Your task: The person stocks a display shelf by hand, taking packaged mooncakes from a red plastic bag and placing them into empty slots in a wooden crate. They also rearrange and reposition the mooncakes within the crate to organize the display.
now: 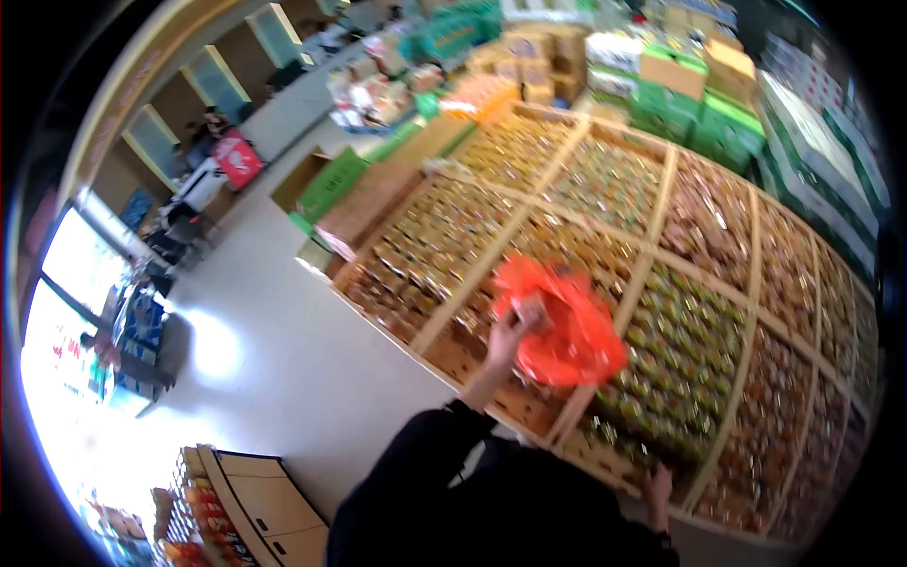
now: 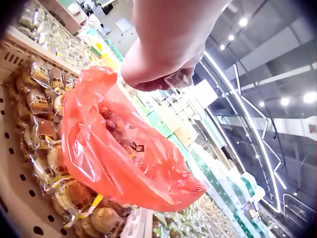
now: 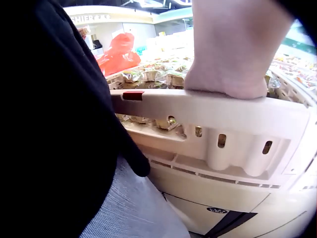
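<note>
My left hand (image 1: 508, 338) pinches a small clear-wrapped snack (image 2: 179, 79) above a red plastic bag (image 1: 576, 331). The bag's mouth gapes, and wrapped packets (image 2: 124, 136) show inside it. It sits on a crate of wrapped round pastries (image 2: 74, 193). At the near end of the crate of green-looking wrapped packets (image 1: 680, 350), my right hand (image 1: 657, 487) reaches in over the rim. In the right wrist view the wrist crosses the pale crate wall (image 3: 218, 111) and the fingers are hidden behind it.
Crates of wrapped snacks spread to the right, split by pale dividers (image 1: 652, 274). Green boxes (image 1: 675, 104) and cartons are stacked at the back. Cardboard boxes (image 1: 364, 208) line the left side. Grey floor (image 1: 265, 331) lies to the left, with a shelf unit (image 1: 265, 501) at lower left.
</note>
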A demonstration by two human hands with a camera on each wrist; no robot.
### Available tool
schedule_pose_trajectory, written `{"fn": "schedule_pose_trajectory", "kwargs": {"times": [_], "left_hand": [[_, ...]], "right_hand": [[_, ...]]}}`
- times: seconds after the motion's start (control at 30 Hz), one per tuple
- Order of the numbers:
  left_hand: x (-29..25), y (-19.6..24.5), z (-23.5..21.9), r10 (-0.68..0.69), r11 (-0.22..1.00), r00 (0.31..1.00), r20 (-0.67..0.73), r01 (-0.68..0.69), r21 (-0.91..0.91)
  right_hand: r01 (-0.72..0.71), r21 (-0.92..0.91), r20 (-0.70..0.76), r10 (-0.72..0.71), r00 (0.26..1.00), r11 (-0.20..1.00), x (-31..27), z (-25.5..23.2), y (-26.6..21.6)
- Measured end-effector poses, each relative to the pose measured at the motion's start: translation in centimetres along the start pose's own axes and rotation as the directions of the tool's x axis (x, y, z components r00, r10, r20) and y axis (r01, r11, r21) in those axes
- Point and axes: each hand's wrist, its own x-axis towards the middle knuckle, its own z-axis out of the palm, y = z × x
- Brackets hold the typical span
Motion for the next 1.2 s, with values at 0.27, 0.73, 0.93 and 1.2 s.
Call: {"fn": "schedule_pose_trajectory", "kwargs": {"times": [0.27,0.73,0.93,1.2], "left_hand": [[-2.7,-1.3,2.2,-0.227,0.974,0.966,0.122,0.224,0.041],[-12.4,-11.8,9.9,-0.185,0.297,0.636,0.750,-0.691,0.659],[-12.8,-15.3,9.8,-0.230,0.043,0.630,0.742,-0.755,0.655],[-13.6,-15.7,8.2,-0.408,-0.019,0.524,0.748,-0.824,0.566]], "right_hand": [[0.008,0.360,0.145,-0.064,0.987,0.933,-0.5,-3.8,-0.4],[-0.073,0.194,0.249,0.023,0.968,0.978,-1.5,-6.3,1.6],[-0.042,0.204,0.253,-0.011,0.967,0.978,-1.4,-6.2,1.6],[-0.112,0.194,0.302,0.050,0.952,0.975,-1.1,-6.6,1.1]]}}
